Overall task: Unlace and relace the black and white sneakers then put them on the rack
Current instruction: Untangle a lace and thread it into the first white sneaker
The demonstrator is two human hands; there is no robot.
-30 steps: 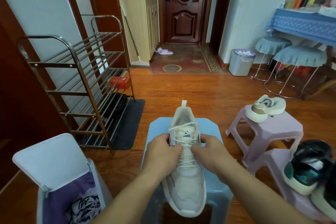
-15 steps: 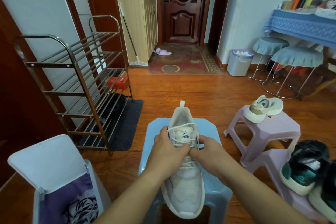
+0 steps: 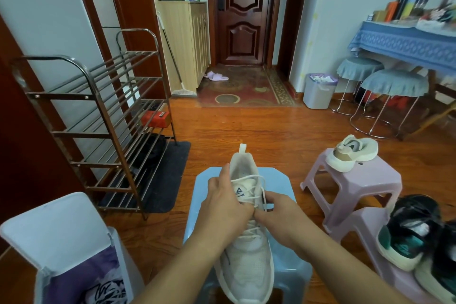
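A white sneaker [image 3: 246,264] lies toe toward me on a light blue stool [image 3: 286,187]. My left hand [image 3: 225,205] grips the sneaker's left side by the tongue, thumb up along the collar. My right hand [image 3: 278,215] pinches the white lace at the right eyelets. A loose lace loop [image 3: 249,177] crosses the tongue. The metal shoe rack [image 3: 98,116] stands to the left against the wall. Black and teal sneakers [image 3: 414,234] sit on a pink stool at the right edge.
A second pale sneaker [image 3: 352,152] rests on another pink stool [image 3: 357,185]. An open white bin [image 3: 56,237] with a purple bag stands at lower left. A dark mat [image 3: 162,177] lies under the rack. Round stools [image 3: 392,86] and a wastebasket [image 3: 318,91] stand at the far right.
Both hands have shifted up the sneaker toward the tongue. My left thumb now rests on the collar and my right hand has pulled the lace to the right eyelets.
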